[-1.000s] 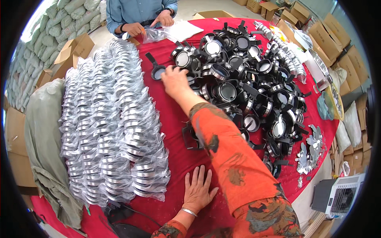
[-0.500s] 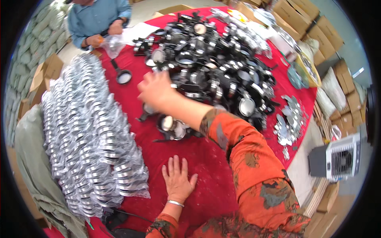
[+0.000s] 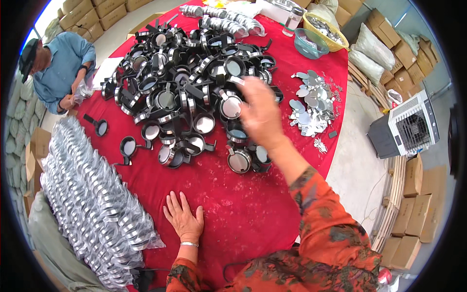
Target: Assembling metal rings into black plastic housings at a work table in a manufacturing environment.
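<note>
Observed left hand [image 3: 185,222] palm-down on red desk [image 3: 228,207], fingers spread, holding nothing. Found right hand [image 3: 262,116] blurred over right side of heaped black rings [image 3: 166,100]; cannot tell openness or hold. Could topple more if handles [image 3: 194,91] snag.

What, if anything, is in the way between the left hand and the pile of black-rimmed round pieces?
Nothing visible: only red cloth shows between the left hand, spread flat, and the near edge of the pile. The right hand is at the pile's right side, away from that gap.
</note>
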A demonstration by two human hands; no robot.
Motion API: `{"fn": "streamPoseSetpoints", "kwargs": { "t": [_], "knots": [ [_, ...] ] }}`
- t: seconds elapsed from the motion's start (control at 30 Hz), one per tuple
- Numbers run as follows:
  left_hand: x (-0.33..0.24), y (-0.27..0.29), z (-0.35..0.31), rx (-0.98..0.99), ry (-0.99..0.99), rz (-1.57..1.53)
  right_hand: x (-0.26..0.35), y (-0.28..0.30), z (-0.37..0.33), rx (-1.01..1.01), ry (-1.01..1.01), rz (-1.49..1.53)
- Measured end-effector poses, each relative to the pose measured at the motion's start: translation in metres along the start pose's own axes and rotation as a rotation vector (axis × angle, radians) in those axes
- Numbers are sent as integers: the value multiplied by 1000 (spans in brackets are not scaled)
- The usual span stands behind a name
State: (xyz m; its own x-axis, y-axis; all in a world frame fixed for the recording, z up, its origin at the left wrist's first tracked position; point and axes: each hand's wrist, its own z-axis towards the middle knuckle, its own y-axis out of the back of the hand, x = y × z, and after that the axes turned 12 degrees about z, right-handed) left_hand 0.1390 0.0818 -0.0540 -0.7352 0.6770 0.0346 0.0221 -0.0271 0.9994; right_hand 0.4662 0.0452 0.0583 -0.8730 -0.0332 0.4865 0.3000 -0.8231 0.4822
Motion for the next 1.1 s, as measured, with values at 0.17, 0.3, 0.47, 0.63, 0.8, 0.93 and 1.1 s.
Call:
{"fn": "streamPoseSetpoints", "kwargs": {
  "t": [0.17,0.3,0.47,0.63,0.8,0.93,1.1],
  "knots": [
    [-11,-5,1,36,-27,-18,-158,35,-80,-160,-720,134],
    [-7,0,3,71,-16,-26,-160,-23,-59,-213,-677,161],
    [-4,0,4,59,10,-13,-157,-70,-21,-287,-700,256],
    [-6,2,5,102,-10,-44,-161,-94,16,-228,-711,158],
    [-10,4,6,125,-11,-3,-171,-112,35,-89,-676,247],
    [-15,4,8,140,-20,41,-142,-122,49,0,-594,365],
    [-15,0,7,143,-11,62,-150,-92,63,470,-607,360]
  ]
}}
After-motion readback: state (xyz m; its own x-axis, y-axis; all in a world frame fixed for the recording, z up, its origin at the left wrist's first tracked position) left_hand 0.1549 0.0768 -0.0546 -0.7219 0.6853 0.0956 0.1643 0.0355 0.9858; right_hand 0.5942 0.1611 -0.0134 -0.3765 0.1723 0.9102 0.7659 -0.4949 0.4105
